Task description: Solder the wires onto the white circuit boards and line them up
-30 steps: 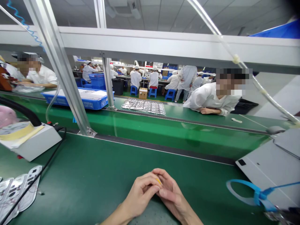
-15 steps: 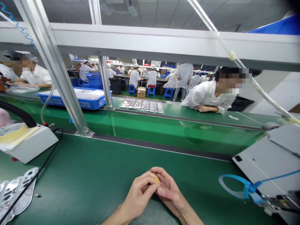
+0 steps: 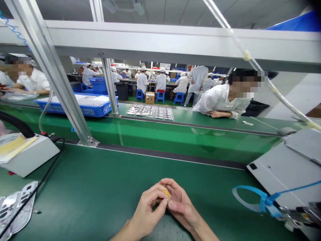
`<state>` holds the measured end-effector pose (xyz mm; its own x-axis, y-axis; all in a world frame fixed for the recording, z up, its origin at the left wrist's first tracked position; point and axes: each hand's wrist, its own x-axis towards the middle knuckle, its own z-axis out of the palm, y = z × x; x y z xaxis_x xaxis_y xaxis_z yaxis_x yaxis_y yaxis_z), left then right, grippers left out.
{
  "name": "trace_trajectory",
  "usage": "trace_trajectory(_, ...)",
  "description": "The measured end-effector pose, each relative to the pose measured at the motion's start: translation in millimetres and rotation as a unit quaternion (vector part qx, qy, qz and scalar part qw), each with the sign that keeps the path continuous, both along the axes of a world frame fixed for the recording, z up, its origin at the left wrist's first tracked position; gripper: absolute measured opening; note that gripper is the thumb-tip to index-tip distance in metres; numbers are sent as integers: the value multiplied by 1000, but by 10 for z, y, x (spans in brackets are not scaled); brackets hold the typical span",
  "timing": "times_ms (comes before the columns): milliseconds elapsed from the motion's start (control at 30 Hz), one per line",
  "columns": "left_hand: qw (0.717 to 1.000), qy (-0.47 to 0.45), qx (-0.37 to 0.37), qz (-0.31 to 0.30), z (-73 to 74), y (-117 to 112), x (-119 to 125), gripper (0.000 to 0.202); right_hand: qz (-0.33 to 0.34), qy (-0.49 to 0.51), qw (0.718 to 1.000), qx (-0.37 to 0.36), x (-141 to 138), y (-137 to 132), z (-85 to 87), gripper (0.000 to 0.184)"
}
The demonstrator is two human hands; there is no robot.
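Observation:
My left hand (image 3: 147, 207) and my right hand (image 3: 181, 207) meet low in the middle of the view, just above the green bench mat (image 3: 95, 190). Between their fingertips is a small yellow piece (image 3: 166, 193), mostly hidden by my fingers. Both hands seem to pinch it. Its exact shape is too small to tell.
A grey bench unit (image 3: 32, 160) with a black cable stands to the left, above silver blister trays (image 3: 17, 211). A blue wrist strap (image 3: 247, 199) and a grey panel (image 3: 283, 167) lie to the right. Beyond a metal frame, a co-worker (image 3: 220, 102) leans over another bench.
The view has drifted slightly, so the surroundings sit a little further left and higher. My hands stay together around the yellow piece.

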<state>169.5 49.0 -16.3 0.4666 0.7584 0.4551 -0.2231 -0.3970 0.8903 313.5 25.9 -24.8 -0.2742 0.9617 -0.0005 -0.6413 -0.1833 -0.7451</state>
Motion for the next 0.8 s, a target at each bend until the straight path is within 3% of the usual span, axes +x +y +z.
trace_trajectory(533,999,8,-37,-6,-31,2,13,17,-3,-69,997,28,45,37,-47,55)
trace_trajectory(700,995,-11,-96,4,-7,32,22,21,-33,-160,982,94,159,88,-96,47)
trace_trajectory(800,990,-15,-141,-17,9,49,18,25,-91,-217,964,127,265,122,-136,40)
